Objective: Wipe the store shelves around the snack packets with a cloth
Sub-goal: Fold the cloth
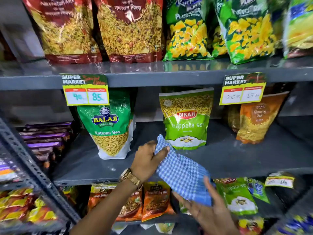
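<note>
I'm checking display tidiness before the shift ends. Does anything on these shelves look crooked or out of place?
Mostly tidy. On the top shelf, the right-hand green snack packet leans leftward rather than standing straight, and the right price tag hangs slightly tilted. No spills or torn packets show.

The right hand (208, 212) was blurred, its wrist cut off by the bottom edge. The cloth (182, 173) hid part of the shelf (237, 160) front. The top packets (128, 29) ran past the upper edge, their print smeared. The right price tag (243, 89) was barely legible.
</note>
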